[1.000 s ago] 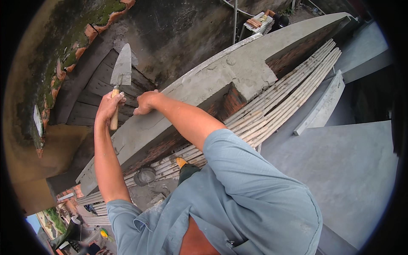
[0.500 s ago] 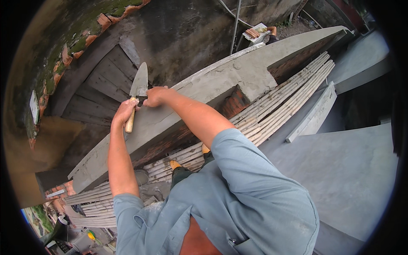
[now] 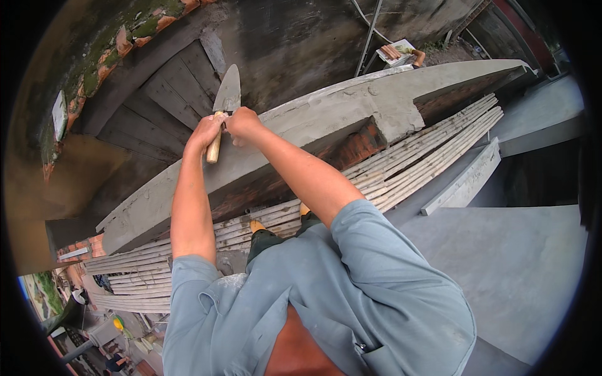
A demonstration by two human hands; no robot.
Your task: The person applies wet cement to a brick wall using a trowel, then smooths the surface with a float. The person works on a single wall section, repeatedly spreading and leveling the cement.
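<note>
Head view: the left hand (image 3: 204, 133) and the right hand (image 3: 243, 124) meet at a trowel (image 3: 228, 91). The trowel is out in front of the person. Its pale wooden handle (image 3: 214, 149) shows in front of the long grey ledge (image 3: 320, 122), and its pointed blade shows past the ledge's far edge, with a dark wall (image 3: 282, 47) behind. I cannot tell if the blade touches anything.

The left grip is closed around the top part of the handle, and the handle's end sticks out below. The right grip has its fingers bent in, right beside the place where the blade and handle join. I cannot tell if it pinches the trowel or just rests near it.

To do this part well, I think the left hand should hold firm so the trowel does not twist. The right fingers should work gently and mind the blade's thin sides. The arms reach far out, so both feet, in yellow boots (image 3: 256, 224), should stand steady by the long poles (image 3: 439, 135). A slip could drop the trowel over the edge.
</note>
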